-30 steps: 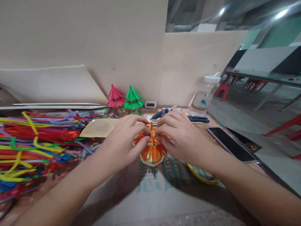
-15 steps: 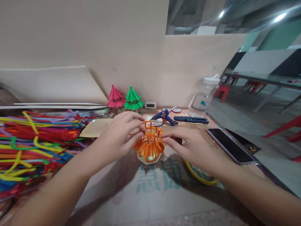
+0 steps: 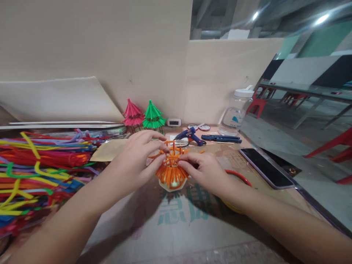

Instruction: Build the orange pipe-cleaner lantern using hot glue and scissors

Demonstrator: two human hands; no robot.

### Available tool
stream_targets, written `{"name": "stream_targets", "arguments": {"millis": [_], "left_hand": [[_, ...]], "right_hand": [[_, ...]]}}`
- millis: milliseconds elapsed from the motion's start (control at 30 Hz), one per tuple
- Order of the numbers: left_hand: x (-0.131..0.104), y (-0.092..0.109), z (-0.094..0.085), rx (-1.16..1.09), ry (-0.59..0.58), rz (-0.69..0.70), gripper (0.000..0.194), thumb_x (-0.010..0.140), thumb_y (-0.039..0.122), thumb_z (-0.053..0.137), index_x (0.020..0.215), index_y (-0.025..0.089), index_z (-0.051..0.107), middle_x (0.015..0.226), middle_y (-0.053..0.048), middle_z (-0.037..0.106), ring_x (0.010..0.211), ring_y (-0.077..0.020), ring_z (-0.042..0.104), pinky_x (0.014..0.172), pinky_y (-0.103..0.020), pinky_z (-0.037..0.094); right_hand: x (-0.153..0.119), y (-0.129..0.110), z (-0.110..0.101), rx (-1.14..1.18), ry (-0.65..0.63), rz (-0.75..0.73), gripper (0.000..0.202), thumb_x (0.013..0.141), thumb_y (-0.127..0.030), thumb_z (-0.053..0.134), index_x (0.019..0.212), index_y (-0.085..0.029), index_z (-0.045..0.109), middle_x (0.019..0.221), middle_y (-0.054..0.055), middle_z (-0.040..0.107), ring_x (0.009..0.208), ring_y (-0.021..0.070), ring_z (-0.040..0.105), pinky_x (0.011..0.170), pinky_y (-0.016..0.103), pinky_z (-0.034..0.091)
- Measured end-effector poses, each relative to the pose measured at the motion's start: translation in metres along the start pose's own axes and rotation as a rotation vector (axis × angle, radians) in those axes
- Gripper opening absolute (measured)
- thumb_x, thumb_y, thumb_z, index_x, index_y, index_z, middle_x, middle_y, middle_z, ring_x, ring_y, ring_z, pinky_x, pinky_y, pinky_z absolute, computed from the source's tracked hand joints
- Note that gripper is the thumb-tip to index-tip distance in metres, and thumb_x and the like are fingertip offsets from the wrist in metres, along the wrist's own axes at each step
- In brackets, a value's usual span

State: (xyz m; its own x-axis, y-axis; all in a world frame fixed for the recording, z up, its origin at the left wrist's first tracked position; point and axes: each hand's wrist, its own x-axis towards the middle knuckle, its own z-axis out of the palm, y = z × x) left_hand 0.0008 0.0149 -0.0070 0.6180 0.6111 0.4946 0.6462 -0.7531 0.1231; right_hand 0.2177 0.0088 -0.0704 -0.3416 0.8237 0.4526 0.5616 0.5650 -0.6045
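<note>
A small orange pipe-cleaner pavilion model [image 3: 171, 176] stands on a pale many-sided base [image 3: 173, 189], with a flared fringe low down and upright posts topped by a ring. The fingers of my left hand [image 3: 139, 156] are closed on the upper left of its frame. From the right, my right hand [image 3: 205, 168] pinches the frame just above the fringe. My fingertips hide part of the posts and ring. Behind the model lies a blue hot glue gun [image 3: 191, 136].
Bundles of coloured pipe cleaners [image 3: 41, 157] spread over the left side. A pink pavilion [image 3: 132, 114] and a green pavilion [image 3: 154, 116] stand by the wall. To the right are blue-handled pliers [image 3: 222, 138], a water bottle [image 3: 233, 113] and a phone [image 3: 265, 168].
My right hand has moved left and inward, from the model's outer right edge to its posts. A red handle now shows behind my right wrist. The view has shifted slightly.
</note>
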Motion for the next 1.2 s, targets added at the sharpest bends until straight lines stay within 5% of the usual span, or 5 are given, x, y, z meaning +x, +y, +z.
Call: {"name": "stream_targets", "arguments": {"millis": [300, 633, 1200], "left_hand": [[-0.002, 0.028, 0.012, 0.208, 0.151, 0.022, 0.019, 0.09, 0.026, 0.058, 0.1, 0.015, 0.071, 0.121, -0.015, 0.065, 0.122, -0.0358, 0.054, 0.107, -0.058, 0.04], [-0.003, 0.023, 0.026, 0.25, 0.208, 0.057, 0.014, 0.092, 0.022, 0.058, 0.093, 0.016, 0.071, 0.122, -0.013, 0.066, 0.126, -0.0331, 0.053, 0.112, -0.056, 0.039], [-0.003, 0.025, 0.026, 0.244, 0.191, 0.043, 0.015, 0.093, 0.022, 0.057, 0.095, 0.017, 0.071, 0.12, -0.012, 0.066, 0.123, -0.0327, 0.055, 0.109, -0.057, 0.041]], "right_hand": [[-0.003, 0.0, 0.0, -0.024, -0.016, 0.0, 0.021, 0.095, -0.025, 0.056, 0.099, -0.021, 0.076, 0.091, 0.004, 0.08, 0.075, 0.0179, 0.072, 0.067, 0.028, 0.05], [-0.004, 0.002, 0.002, -0.004, 0.006, -0.006, 0.021, 0.095, -0.026, 0.057, 0.099, -0.022, 0.077, 0.089, 0.002, 0.08, 0.071, 0.0168, 0.07, 0.064, 0.027, 0.047], [-0.005, 0.002, 0.002, 0.003, 0.016, -0.04, 0.02, 0.094, -0.025, 0.059, 0.099, -0.021, 0.077, 0.087, 0.003, 0.079, 0.068, 0.0155, 0.07, 0.061, 0.025, 0.047]]}}
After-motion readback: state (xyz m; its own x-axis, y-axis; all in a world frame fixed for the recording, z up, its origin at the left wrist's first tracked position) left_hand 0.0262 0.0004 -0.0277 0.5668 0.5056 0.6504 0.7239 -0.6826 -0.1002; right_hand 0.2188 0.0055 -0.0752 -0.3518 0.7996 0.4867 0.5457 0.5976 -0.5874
